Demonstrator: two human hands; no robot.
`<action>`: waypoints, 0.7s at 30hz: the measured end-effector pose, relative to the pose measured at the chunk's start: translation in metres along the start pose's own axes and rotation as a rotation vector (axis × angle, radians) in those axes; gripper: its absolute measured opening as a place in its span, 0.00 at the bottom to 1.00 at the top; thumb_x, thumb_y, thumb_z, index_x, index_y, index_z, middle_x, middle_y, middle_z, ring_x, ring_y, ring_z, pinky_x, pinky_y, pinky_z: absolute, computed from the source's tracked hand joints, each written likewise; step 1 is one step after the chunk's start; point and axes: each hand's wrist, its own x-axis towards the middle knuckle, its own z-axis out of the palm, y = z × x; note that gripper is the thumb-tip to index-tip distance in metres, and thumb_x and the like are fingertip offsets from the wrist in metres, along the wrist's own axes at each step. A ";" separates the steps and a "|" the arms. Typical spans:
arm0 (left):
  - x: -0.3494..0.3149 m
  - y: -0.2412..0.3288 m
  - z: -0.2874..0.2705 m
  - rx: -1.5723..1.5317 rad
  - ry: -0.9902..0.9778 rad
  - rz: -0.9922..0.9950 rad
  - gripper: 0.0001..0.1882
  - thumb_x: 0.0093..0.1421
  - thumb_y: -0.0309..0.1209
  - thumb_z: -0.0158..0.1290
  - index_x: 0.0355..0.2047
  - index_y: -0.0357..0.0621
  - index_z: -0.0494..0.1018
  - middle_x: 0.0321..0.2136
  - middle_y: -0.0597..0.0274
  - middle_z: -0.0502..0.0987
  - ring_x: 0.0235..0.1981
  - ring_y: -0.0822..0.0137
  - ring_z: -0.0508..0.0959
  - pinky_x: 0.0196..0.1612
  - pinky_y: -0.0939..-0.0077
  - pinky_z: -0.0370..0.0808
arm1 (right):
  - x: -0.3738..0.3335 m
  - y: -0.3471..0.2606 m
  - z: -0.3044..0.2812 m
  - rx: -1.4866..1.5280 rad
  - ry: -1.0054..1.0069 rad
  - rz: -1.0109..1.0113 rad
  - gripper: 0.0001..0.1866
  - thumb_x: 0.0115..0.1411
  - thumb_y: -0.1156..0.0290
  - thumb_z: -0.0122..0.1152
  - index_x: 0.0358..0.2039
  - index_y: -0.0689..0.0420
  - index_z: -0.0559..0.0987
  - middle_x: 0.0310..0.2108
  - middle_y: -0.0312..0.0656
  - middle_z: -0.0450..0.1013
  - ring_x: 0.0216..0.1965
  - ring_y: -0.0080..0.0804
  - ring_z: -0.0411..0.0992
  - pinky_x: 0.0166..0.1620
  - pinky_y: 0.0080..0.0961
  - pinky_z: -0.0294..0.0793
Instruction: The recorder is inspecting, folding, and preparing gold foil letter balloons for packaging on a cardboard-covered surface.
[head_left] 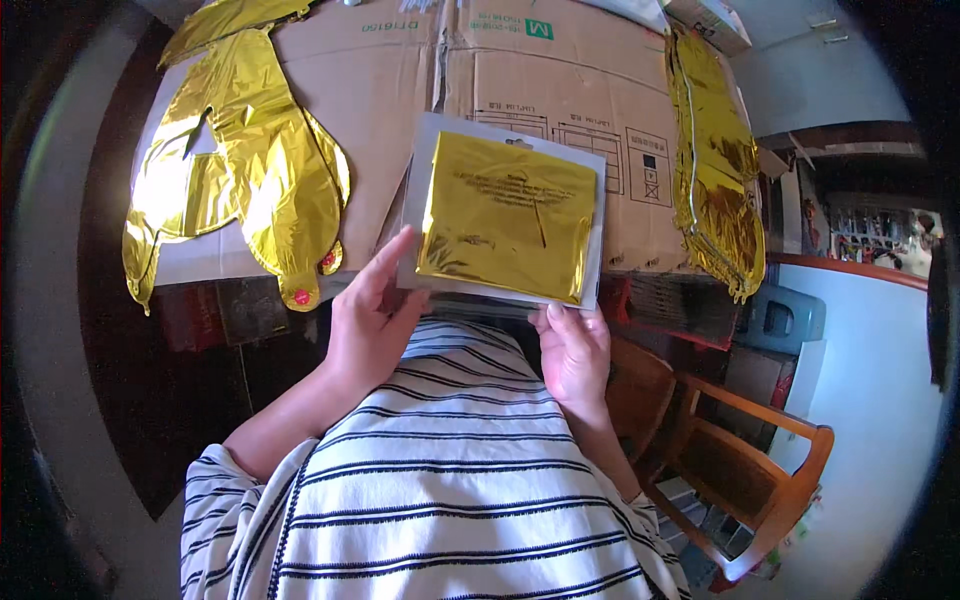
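Look at that cardboard, brown and creased, spread wide across the surface, a green mark toward its far edge! Over to the right, near, here's a wooden chair, reddish-brown frame set at an angle. Just beyond it, a blue-grey plastic piece with an opening in it. Farther right, a pale wall capped with a wooden ledge, cluttered small items behind, too blurred to name.

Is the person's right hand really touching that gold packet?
Touching: the head view shows the right hand gripping the gold packet by its lower edge, near the right corner.
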 end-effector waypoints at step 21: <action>0.002 0.025 0.001 0.139 -0.179 -0.150 0.41 0.65 0.22 0.54 0.73 0.52 0.48 0.21 0.60 0.81 0.22 0.75 0.79 0.28 0.76 0.78 | -0.002 0.022 0.010 0.146 0.042 0.106 0.13 0.65 0.72 0.62 0.48 0.58 0.75 0.42 0.40 0.77 0.42 0.32 0.77 0.45 0.31 0.74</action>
